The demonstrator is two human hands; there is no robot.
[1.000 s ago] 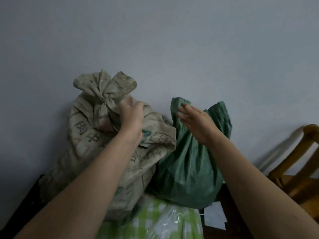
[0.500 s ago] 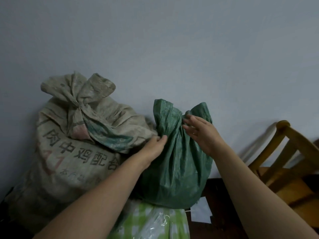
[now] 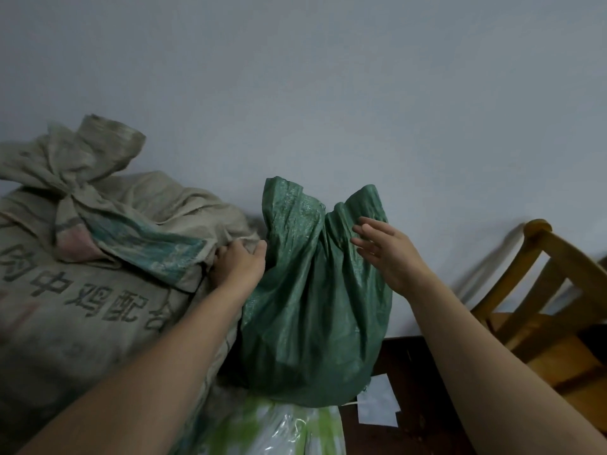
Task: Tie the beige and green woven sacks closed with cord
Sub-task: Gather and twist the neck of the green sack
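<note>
Two sacks, contents hidden: left hand [image 3: 238, 264] gripping green sack [image 3: 312, 307], right hand [image 3: 391, 254] spread.

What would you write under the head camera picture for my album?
Two bare hands, left hand and right hand, on the green sack beside the knotted beige sack.

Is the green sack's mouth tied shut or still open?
Gathered, not tied: green sack has its top bunched into folds, no cord is visible, and its two corners stand loose.

Dark wooden surface [image 3: 423, 382], green sack [image 3: 315, 323], white paper [image 3: 377, 405] on it
</note>
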